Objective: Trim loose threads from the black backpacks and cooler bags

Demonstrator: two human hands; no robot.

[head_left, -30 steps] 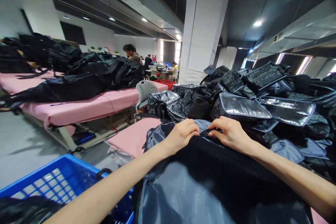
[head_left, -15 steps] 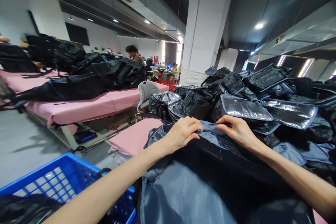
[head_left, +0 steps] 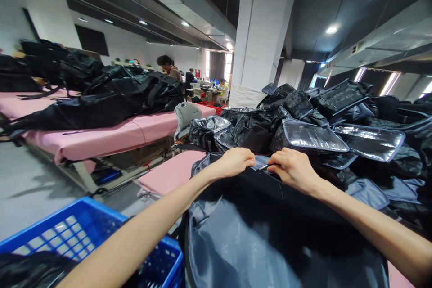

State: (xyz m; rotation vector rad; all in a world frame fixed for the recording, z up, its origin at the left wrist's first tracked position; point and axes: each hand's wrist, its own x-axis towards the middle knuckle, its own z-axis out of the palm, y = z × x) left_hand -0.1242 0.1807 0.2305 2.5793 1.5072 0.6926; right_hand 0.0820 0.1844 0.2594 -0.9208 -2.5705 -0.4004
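Slippery grey lining of the bag [head_left: 256,234] is pinched at its far edge by left hand [head_left: 234,162] and right hand [head_left: 293,168], just apart, so a loose pinch could let it slide free.

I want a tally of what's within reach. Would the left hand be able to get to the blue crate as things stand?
Probably yes: the left hand only pinches the dark bag's edge, and the blue crate sits open beside that forearm, nothing between.
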